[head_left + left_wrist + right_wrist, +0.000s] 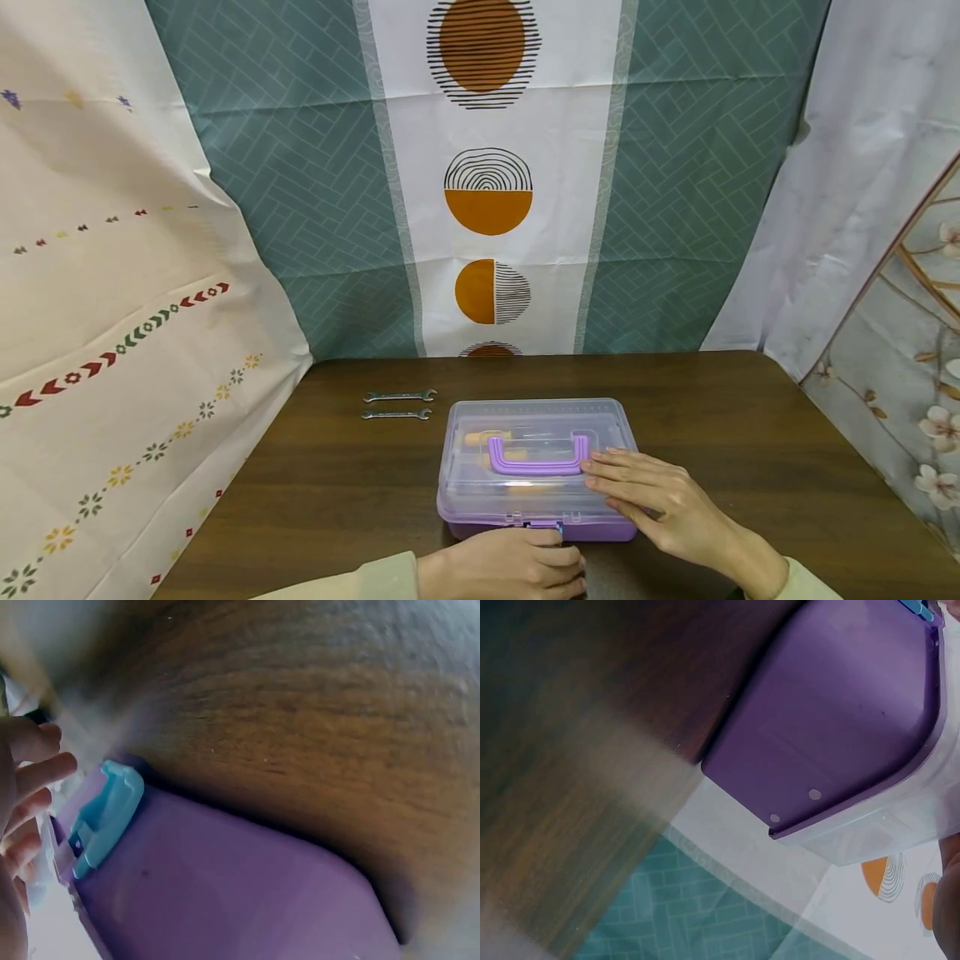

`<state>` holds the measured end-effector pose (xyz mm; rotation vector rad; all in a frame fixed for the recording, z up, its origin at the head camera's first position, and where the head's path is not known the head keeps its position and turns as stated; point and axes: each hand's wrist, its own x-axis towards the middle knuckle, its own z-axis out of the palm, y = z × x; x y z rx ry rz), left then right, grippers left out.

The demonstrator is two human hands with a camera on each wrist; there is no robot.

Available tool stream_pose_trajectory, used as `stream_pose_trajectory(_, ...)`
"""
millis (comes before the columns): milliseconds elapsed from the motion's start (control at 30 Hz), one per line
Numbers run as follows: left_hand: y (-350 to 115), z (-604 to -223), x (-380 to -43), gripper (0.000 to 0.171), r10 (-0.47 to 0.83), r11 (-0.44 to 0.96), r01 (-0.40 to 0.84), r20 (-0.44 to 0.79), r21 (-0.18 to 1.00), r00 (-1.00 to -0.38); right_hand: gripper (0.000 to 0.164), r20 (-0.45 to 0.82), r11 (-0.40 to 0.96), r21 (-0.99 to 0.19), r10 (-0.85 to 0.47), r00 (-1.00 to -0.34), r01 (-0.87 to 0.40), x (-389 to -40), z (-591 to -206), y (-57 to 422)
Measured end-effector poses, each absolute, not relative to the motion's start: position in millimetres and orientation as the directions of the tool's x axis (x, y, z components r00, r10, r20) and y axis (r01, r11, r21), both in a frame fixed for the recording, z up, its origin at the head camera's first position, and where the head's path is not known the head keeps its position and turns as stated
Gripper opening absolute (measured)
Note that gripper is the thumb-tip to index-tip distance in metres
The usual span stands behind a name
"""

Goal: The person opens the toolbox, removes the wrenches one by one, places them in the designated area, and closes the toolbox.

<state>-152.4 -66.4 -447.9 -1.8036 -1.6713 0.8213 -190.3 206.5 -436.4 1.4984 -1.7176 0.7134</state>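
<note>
A storage box with a purple base [840, 712] and clear lid [465, 483] stands on the table, its lid down. On top lies a purple handle [536, 469]. My right hand [663, 504] rests on the lid's right side, straight fingers touching it beside the handle. At the box's front, my left hand [510, 567] is right by the light-blue latch [112, 817]. The left wrist view shows its fingers loosely bent and spread beside the latch, nothing between them. Through the lid, yellowish pieces [487, 437] show blurred inside.
Two open-ended wrenches, the upper wrench [400, 397] and the lower wrench [396, 414], lie left of the box on the dark wooden table [337, 492]. Patterned cloths hang behind, with a teal and white curtain [675, 208] at the table's back edge.
</note>
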Motion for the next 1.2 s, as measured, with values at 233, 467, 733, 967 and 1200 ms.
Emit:
stream_pose_trajectory(233, -63.7, -452.8, -152.7, 0.041, 0.995, -0.088, 0.561, -0.101, -0.823, 0.008, 0.029, 0.821, 0.162, 0.053, -0.569, -0.05, -0.985, -189.7, -435.1, 205.3)
stream_pose_trajectory(467, -64.4, -455.1, -157.0, 0.041, 0.999, -0.041, 0.555, -0.051, -0.831, -0.002, 0.03, 0.82, 0.177, 0.06, -0.569, -0.053, -0.982, -189.4, -435.2, 205.6)
stream_pose_trajectory(733, -69.7, -455.3, -156.4, 0.039, 0.997, -0.049, 0.579, -0.077, -0.814, -0.024, 0.03, 0.82, 0.168, 0.058, -0.57, -0.049, -0.984, -188.8, -434.8, 205.1)
stream_pose_trajectory(967, -70.4, -454.5, -151.4, 0.038, 0.998, -0.048, 0.677, -0.067, -0.735, -0.002, 0.029, 0.821, 0.159, 0.047, -0.569, -0.053, -0.986, -188.7, -434.6, 204.6)
stream_pose_trajectory(1200, -71.1, -450.7, -148.1, 0.04, 0.999, -0.026, 0.723, -0.036, -0.691, 0.002, 0.029, 0.824, 0.164, 0.039, -0.563, -0.061, -0.986, -188.6, -434.8, 204.2)
